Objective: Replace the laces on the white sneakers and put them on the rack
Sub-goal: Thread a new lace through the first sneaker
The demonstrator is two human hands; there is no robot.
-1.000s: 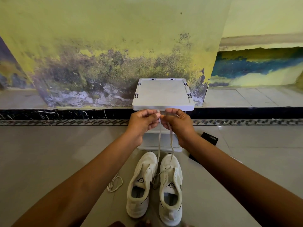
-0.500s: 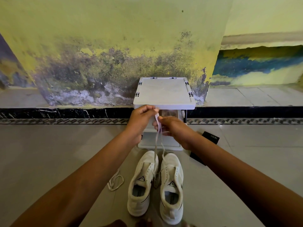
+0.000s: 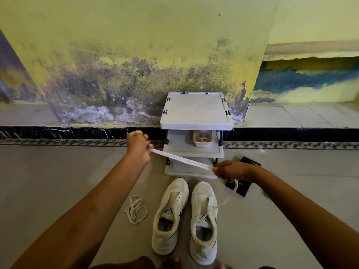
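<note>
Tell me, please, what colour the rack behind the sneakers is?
Light grey, almost white; the head view shows the rack best.

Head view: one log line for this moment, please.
left hand + right hand: stretching lace taut | sneakers: on floor | rack: no shoes

A grey tiled floor carries a small white rack set against the stained wall. In front of the rack, two white sneakers lie side by side, toes toward it. A loose white lace lies coiled just left of them. A black card lies to their right. On the rack's middle shelf sits a small tub.
</note>
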